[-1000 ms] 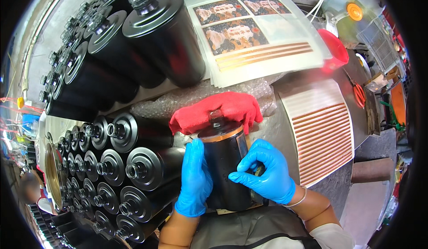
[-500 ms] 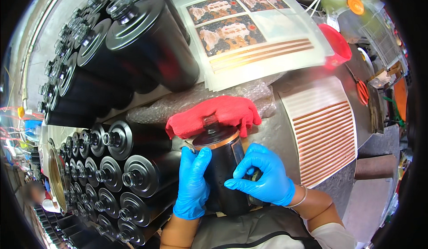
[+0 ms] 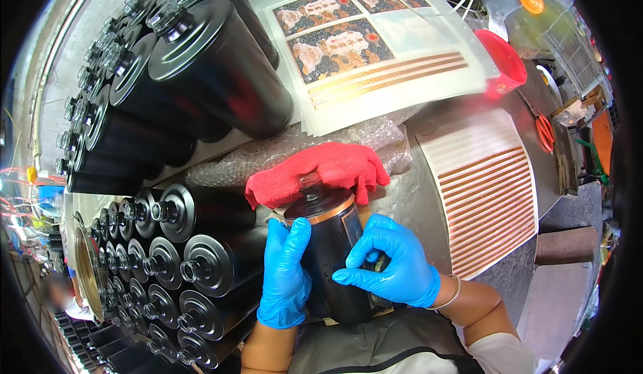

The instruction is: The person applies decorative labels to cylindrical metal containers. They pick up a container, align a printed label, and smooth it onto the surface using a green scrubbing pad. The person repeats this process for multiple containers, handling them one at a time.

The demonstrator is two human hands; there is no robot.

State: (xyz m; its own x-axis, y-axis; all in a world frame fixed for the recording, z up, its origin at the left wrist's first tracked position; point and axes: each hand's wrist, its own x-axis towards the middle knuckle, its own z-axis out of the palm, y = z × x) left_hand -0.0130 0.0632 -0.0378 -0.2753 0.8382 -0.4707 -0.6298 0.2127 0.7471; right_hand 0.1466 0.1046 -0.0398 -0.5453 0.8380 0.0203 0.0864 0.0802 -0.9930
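A black bottle (image 3: 331, 257) with a clear glass neck stands tilted before me, a copper-coloured band (image 3: 326, 212) around its shoulder. A thin-edged panel, likely a label, shows on its right side. In a blue glove, my left hand (image 3: 284, 273) holds the bottle's left side, its thumb pointing up just below the band. My right hand (image 3: 395, 263), gloved alike, is against the right side with curled fingers and the thumb across the front. Parts of its fingers are hidden. Behind the bottle's neck lies a red cloth (image 3: 308, 166).
Rows of black bottles (image 3: 207, 267) lie stacked at left; more bottles (image 3: 221, 72) stand behind. Sheets of printed labels (image 3: 341, 49) lie at the back over bubble wrap (image 3: 228, 166). A sheet of copper strips (image 3: 485, 200), red-handled scissors (image 3: 544, 131) and a red container (image 3: 502, 66) are at right.
The view has shifted slightly. Both hands keep nearly the same place on the bottle, and the copper-coloured band looks the same.
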